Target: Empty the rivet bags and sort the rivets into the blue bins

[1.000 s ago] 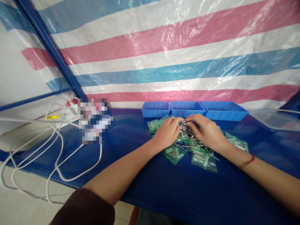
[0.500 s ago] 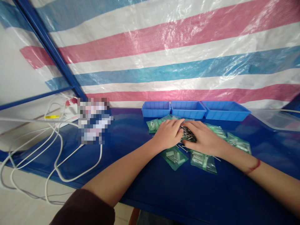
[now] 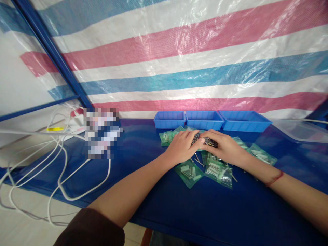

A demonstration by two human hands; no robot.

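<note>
A heap of loose metal screws (image 3: 208, 141) is cupped between my hands above the green bags. My left hand (image 3: 182, 146) curls round its left side, with the thumb across the near side. From the right, my right hand (image 3: 223, 145) wraps round the same heap, fingers bent over the top and thumb close to the left thumb. Small green zip bags with pale and metal parts lie about: one in front of my left hand (image 3: 189, 173), one below my right hand (image 3: 219, 173), one by the right wrist (image 3: 262, 154). Loose screws (image 3: 197, 159) stick out below the hands.
Three blue bins (image 3: 205, 123) stand in a row behind the hands, against a striped plastic sheet (image 3: 179, 78). A clear plastic lid or tray (image 3: 297, 131) lies at the right. White cables (image 3: 61, 171) loop over the left end of the blue table (image 3: 174, 208).
My hands first held some screws pinched at the fingertips, then spread over the heap. Now they are closed round it, thumbs drawn together. The bags below my right hand shifted slightly left.
</note>
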